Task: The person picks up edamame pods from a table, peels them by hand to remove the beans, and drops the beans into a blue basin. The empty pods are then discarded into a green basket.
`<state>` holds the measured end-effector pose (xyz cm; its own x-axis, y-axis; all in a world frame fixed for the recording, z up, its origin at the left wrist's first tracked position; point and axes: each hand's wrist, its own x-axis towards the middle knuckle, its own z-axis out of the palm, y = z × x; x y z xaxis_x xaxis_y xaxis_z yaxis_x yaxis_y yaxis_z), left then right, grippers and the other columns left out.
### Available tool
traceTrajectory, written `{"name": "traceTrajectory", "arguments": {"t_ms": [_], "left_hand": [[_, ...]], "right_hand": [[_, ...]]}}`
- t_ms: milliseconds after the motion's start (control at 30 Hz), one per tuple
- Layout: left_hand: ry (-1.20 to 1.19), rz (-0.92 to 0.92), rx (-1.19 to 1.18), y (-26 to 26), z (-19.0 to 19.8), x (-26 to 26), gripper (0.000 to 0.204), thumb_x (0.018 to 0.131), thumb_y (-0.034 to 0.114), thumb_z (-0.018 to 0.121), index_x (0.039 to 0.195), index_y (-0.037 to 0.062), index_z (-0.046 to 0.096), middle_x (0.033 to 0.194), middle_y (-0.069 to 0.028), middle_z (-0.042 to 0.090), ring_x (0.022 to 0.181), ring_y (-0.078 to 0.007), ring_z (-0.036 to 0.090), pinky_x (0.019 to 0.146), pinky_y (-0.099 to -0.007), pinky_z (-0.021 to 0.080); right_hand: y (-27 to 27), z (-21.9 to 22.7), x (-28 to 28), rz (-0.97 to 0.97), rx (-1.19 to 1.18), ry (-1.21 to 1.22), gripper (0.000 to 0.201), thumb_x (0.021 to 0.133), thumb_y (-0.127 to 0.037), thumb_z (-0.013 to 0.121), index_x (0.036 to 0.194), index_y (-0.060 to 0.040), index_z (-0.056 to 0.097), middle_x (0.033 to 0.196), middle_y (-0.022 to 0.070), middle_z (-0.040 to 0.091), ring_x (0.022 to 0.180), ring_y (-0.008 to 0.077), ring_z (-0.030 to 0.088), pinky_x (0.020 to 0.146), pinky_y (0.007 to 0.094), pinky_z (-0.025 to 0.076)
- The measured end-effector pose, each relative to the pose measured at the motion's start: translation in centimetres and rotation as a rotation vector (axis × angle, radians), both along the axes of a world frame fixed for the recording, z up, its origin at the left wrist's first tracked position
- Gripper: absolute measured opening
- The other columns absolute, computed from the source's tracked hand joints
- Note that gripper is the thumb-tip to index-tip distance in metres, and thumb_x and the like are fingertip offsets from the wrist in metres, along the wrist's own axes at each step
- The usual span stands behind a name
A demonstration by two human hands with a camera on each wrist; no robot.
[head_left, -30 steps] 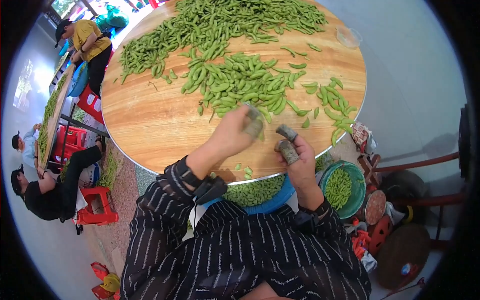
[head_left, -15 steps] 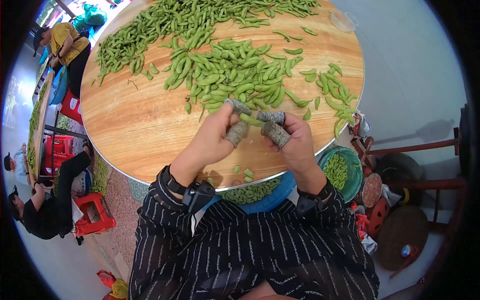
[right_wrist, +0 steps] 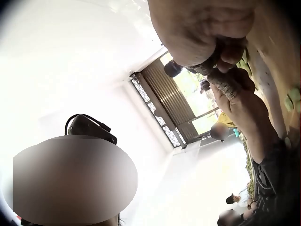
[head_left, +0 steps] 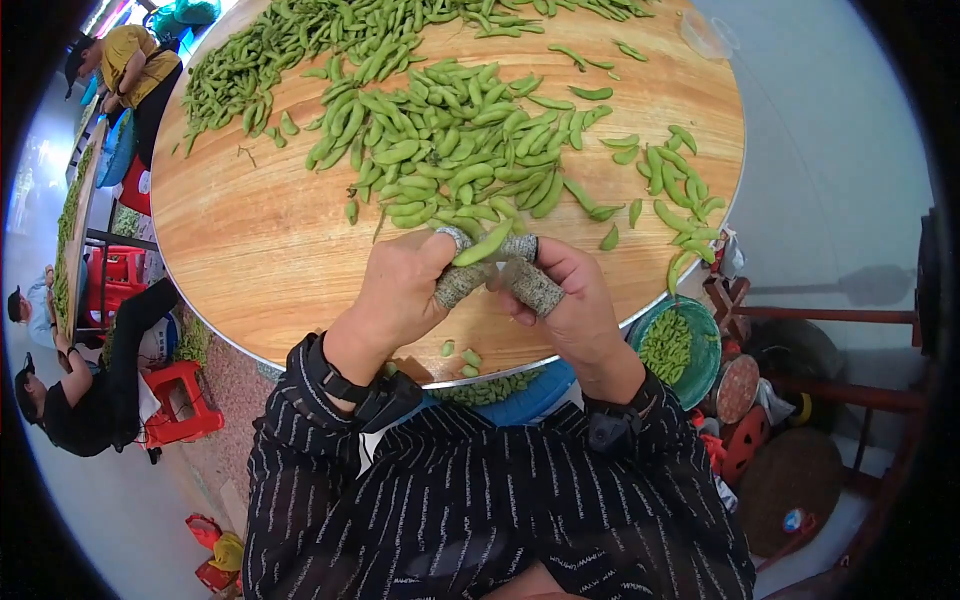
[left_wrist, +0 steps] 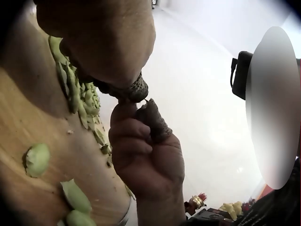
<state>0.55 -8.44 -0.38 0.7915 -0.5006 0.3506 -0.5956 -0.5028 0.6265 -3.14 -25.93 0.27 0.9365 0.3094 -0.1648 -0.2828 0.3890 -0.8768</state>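
In the head view, a green pod (head_left: 484,245) lies slanted across the meeting fingertips of both hands. My left hand (head_left: 395,285) pinches it, with grey speckled covers on thumb and forefinger. My right hand (head_left: 578,305), with similar covers, has thumb and forefinger pinched at the same spot, partly hidden. The left wrist view shows the right hand (left_wrist: 150,155) below the near left hand (left_wrist: 106,42); the right wrist view shows the left hand (right_wrist: 247,106) beyond the near right hand (right_wrist: 202,30). A pod pile (head_left: 440,150) lies just past the fingers.
The round wooden table (head_left: 250,215) bears a larger pod heap (head_left: 310,45) at the back and scattered pods (head_left: 680,200) at right. A blue basin (head_left: 545,392) sits below its near edge, a green basket (head_left: 702,345) at right. People sit or stand at another table, left.
Both hands came together from apart; the left came back from the pile with a pod. Since half a second ago, the pod has turned from between the hands to a slant across the fingertips.
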Motion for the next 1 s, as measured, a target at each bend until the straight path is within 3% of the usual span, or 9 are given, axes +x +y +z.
{"name": "traceTrajectory", "arguments": {"t_ms": [200, 267, 500, 567, 700, 800, 900, 967, 1000], "left_hand": [[-0.146, 0.001, 0.164, 0.3, 0.3, -0.2, 0.02, 0.065, 0.015, 0.062, 0.078, 0.006, 0.051, 0.061, -0.0106, 0.05, 0.057, -0.0291, 0.052, 0.047, -0.0366, 0.04], [-0.164, -0.007, 0.179, 0.4, 0.3, -0.2, 0.025, 0.061, 0.013, 0.066, 0.083, 0.0061, 0.054, 0.065, -0.0104, 0.052, 0.058, -0.0286, 0.053, 0.048, -0.035, 0.041], [-0.233, -0.031, 0.192, 0.3, 0.3, -0.7, 0.026, 0.061, 0.014, 0.066, 0.083, 0.0066, 0.054, 0.064, -0.0101, 0.052, 0.057, -0.0276, 0.053, 0.047, -0.0345, 0.04], [-0.23, -0.036, 0.257, 0.2, 0.6, -0.8, 0.028, 0.062, 0.014, 0.066, 0.087, 0.007, 0.054, 0.064, -0.0106, 0.052, 0.057, -0.0278, 0.053, 0.047, -0.0343, 0.041], [-0.221, -0.072, 0.252, -0.2, 0.3, -0.9, 0.028, 0.063, 0.014, 0.065, 0.089, 0.0072, 0.054, 0.064, -0.0114, 0.053, 0.057, -0.0286, 0.054, 0.048, -0.0345, 0.042], [-0.2, -0.085, 0.184, -0.2, 0.1, -1.0, 0.026, 0.064, 0.013, 0.064, 0.088, 0.0071, 0.055, 0.065, -0.0123, 0.055, 0.057, -0.0304, 0.055, 0.048, -0.0345, 0.042], [-0.085, -0.116, 0.082, -0.2, 0.1, -1.0, 0.018, 0.072, 0.018, 0.057, 0.077, 0.0041, 0.047, 0.066, -0.0126, 0.053, 0.06, -0.0316, 0.052, 0.049, -0.0369, 0.04], [0.092, -0.176, -0.223, -0.6, 0.4, -1.4, 0.018, 0.077, 0.02, 0.053, 0.076, 0.0029, 0.048, 0.062, -0.0129, 0.049, 0.056, -0.0294, 0.051, 0.049, -0.0341, 0.04], [0.091, -0.185, -0.226, -0.5, 0.5, -1.5, 0.018, 0.077, 0.02, 0.053, 0.076, 0.0029, 0.048, 0.062, -0.0129, 0.049, 0.056, -0.0294, 0.051, 0.049, -0.0341, 0.04]], "right_hand": [[-0.2, 0.2, -0.1, 0.006, 0.03, 0.058, 0.014, 0.081, -0.005, 0.049, 0.093, -0.0027, 0.055, 0.076, -0.0002, 0.056, 0.059, 0.0032, 0.048, 0.051, 0.0154, 0.038], [0.3, 0.5, -0.2, -0.055, -0.017, 0.075, 0.011, 0.081, -0.011, 0.052, 0.086, -0.0017, 0.055, 0.067, 0.0, 0.053, 0.054, 0.0046, 0.046, 0.044, 0.0155, 0.031], [0.3, 0.3, -0.5, -0.071, 0.019, 0.041, 0.009, 0.08, -0.007, 0.049, 0.085, -0.0024, 0.055, 0.067, -0.0008, 0.052, 0.054, 0.0042, 0.045, 0.044, 0.0153, 0.03], [0.1, -0.1, -0.6, -0.054, 0.046, -0.004, 0.014, 0.077, 0.0, 0.048, 0.089, -0.0017, 0.056, 0.072, -0.0006, 0.054, 0.057, 0.0038, 0.045, 0.05, 0.0159, 0.035], [0.7, -0.4, -1.1, -0.141, 0.083, 0.019, 0.014, 0.077, 0.001, 0.049, 0.089, -0.002, 0.056, 0.072, -0.0014, 0.053, 0.058, 0.0035, 0.044, 0.051, 0.0165, 0.035], [1.3, -1.0, -1.4, -0.183, 0.111, 0.008, 0.013, 0.078, 0.0, 0.049, 0.089, -0.0026, 0.056, 0.074, -0.0018, 0.054, 0.06, 0.0032, 0.044, 0.052, 0.0164, 0.035], [1.8, -0.3, -1.8, -0.226, -0.002, -0.128, 0.013, 0.079, 0.0, 0.049, 0.09, -0.0021, 0.056, 0.077, -0.0016, 0.054, 0.065, 0.0033, 0.046, 0.055, 0.0168, 0.037], [2.0, 0.2, -2.2, -0.258, -0.116, -0.322, 0.013, 0.079, 0.0, 0.05, 0.091, -0.0008, 0.055, 0.08, -0.0011, 0.054, 0.071, 0.0043, 0.048, 0.061, 0.0183, 0.039], [2.1, 0.2, -2.3, -0.265, -0.121, -0.323, 0.013, 0.079, 0.0, 0.05, 0.091, -0.0008, 0.055, 0.08, -0.0011, 0.054, 0.071, 0.0043, 0.048, 0.061, 0.0183, 0.039]]}}
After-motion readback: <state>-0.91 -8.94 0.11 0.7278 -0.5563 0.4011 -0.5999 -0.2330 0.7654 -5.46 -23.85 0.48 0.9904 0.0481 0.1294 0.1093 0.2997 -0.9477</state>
